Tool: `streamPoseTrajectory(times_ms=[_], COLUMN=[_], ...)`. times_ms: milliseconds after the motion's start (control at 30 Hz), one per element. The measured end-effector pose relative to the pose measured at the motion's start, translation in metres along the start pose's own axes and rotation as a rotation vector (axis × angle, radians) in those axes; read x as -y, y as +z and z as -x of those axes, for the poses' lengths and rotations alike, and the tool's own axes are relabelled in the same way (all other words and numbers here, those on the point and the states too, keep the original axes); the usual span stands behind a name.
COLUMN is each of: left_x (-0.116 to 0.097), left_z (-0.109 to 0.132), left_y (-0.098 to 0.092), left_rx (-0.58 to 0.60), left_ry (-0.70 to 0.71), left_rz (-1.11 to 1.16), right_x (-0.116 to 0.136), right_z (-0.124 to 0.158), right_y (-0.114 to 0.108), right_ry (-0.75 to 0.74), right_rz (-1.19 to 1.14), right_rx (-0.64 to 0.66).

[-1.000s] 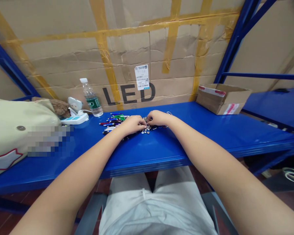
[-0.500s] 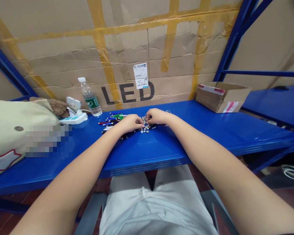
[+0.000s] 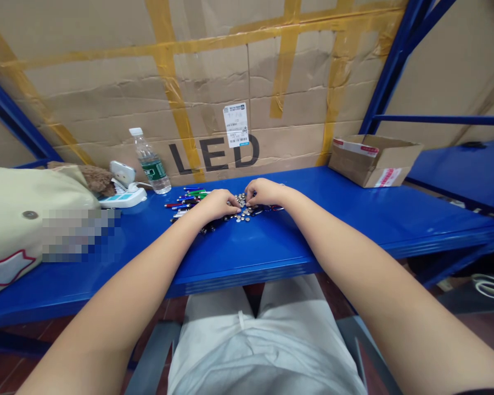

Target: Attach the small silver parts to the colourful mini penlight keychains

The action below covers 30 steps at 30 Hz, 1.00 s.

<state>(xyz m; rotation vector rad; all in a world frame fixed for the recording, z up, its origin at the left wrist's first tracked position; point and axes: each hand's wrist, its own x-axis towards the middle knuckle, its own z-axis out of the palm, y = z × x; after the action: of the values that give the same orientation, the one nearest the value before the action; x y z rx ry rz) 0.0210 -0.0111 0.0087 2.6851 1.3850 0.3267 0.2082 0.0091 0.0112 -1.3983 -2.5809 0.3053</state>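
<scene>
Little has changed over the last second: both hands have stayed at the same spot in the middle of the frame, the view drifting only slightly, so the fingerwork over the pile goes on without a break. The left hand (image 3: pixel 215 203) and the right hand (image 3: pixel 264 192) meet fingertip to fingertip over a small heap of button cells (image 3: pixel 242 215) — tiny round silvery discs scattered on the blue table (image 3: pixel 354 219). Whether either grip pinches a cell or merely rests curled over the heap I cannot tell; the fingers hide it.

Just left of the heap, partly under the left hand, lies a cluster of small pen-like sticks (image 3: pixel 188 198) in green, red, blue and black, side by side.

Further left stand a water bottle (image 3: pixel 149 161) and a white device (image 3: pixel 123 186), with a beige bag (image 3: pixel 20 214) at the left edge. A cardboard box (image 3: pixel 372 159) sits toward the right — well apart from the hands.
</scene>
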Motion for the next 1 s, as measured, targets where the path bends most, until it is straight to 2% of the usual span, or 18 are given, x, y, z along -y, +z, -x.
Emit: streamPoseTrajectory(times_ms=[267,500,667,800,1000], left_x=[-0.005,0.003,-0.003,-0.01,-0.006], left_z=[0.001,-0.003,0.008,0.019,0.018], left_y=[0.0,0.004,-0.011,-0.024,-0.02], left_rx=[-0.01,-0.072,-0.024,0.094,0.146], left_ry=[-0.051,0.08,0.115,0.101,0.137], left_rz=[0.027,-0.061,-0.028,0.009,-0.087], right_x=[-0.001,0.0,0.0,-0.006,-0.011], right_z=[0.001,-0.001,0.006,0.011,0.006], right_y=[-0.001,0.001,-0.007,-0.012,-0.006], right_ry=[-0.035,0.05,0.003,-0.061,-0.118], right_rz=[0.027,0.012,-0.015,-0.046,-0.037], right_rx=[0.016,-0.012,-0.015,0.08,0.114])
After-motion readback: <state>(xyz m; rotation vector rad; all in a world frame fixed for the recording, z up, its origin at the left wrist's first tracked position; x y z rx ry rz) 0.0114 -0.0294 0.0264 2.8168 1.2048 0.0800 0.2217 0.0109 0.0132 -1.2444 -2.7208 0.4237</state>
